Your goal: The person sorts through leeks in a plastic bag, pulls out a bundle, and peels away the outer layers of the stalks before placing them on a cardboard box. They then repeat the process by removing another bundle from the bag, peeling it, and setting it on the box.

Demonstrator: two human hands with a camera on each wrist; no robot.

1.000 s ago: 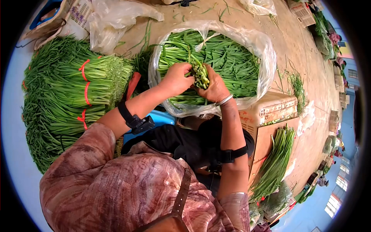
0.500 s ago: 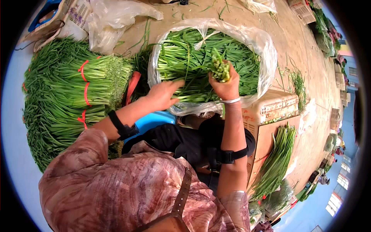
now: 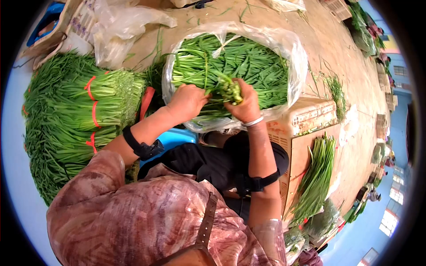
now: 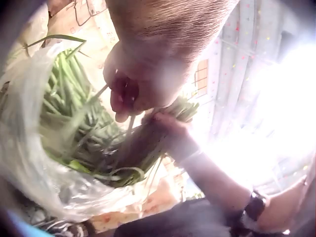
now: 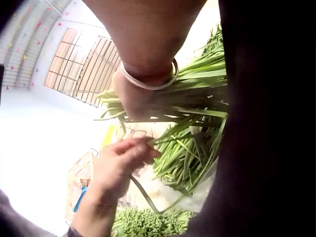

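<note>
My right hand (image 3: 246, 104) grips a bunch of garlic chives (image 3: 230, 92), its pale cut ends showing above the fist. To its left, my left hand (image 3: 188, 102) has its fingers curled. In the right wrist view, that left hand (image 5: 118, 165) pinches a thin chive leaf (image 5: 143, 192) that hangs in a bend below it. Both hands are over a round container lined with clear plastic (image 3: 298, 62), filled with loose garlic chives (image 3: 262, 57). The left wrist view shows the bunch's ends (image 4: 186, 109) poking out past the right hand.
Chive bundles with red ties (image 3: 93, 114) are heaped on the left. Under my left forearm is a blue plastic thing (image 3: 175, 138). On the right stand a crate (image 3: 313, 116) and a board with another chive bunch (image 3: 317, 173). Crumpled plastic (image 3: 122, 31) lies at the upper left.
The left hand drew back from the bunch with fingers spread, then came up beside it with fingers curled. The right hand, still gripping the bunch, moved right and then back left.
</note>
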